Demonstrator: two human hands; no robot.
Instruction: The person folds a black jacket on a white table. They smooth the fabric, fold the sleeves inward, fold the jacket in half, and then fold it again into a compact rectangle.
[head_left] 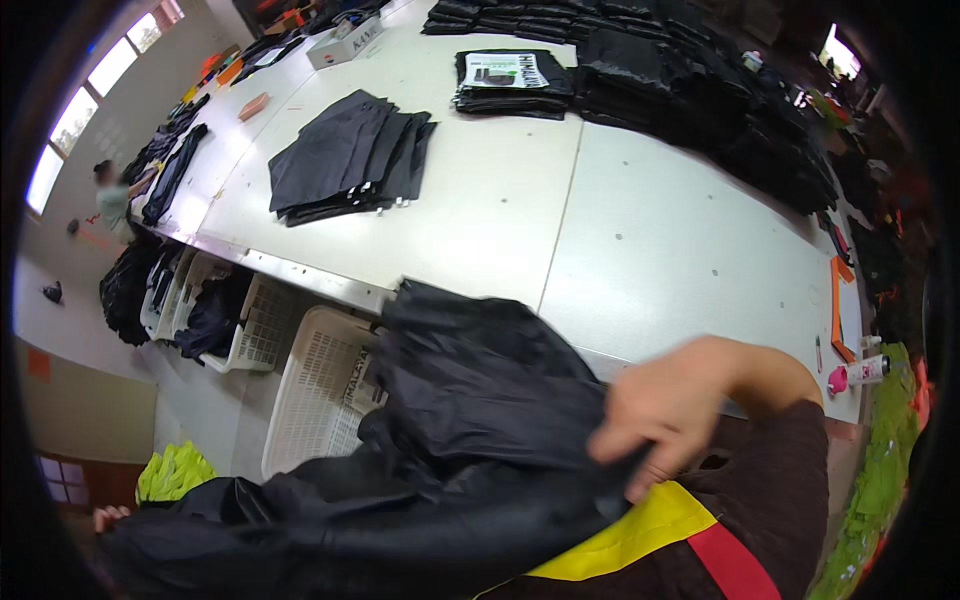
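A large black garment of thin, slightly shiny cloth (480, 370) spreads in folds across my front and over the near table edge; its exact kind is unclear. My right hand (665, 410), slightly blurred, grips its right end between thumb and fingers. At the far lower left, only the fingertips of my left hand (110, 517) show, curled round the garment's other end. Cloth hides the rest of that hand. Beneath the garment, a white plastic basket (292, 405) is partly covered.
On the white table (480, 210) lie a fanned stack of black cloth pieces (340, 155), a packaged black item with a white label (505, 70) and piles of black packages (660, 100). An orange-framed board (838, 310) is at right. Another person (112, 200) stands far left.
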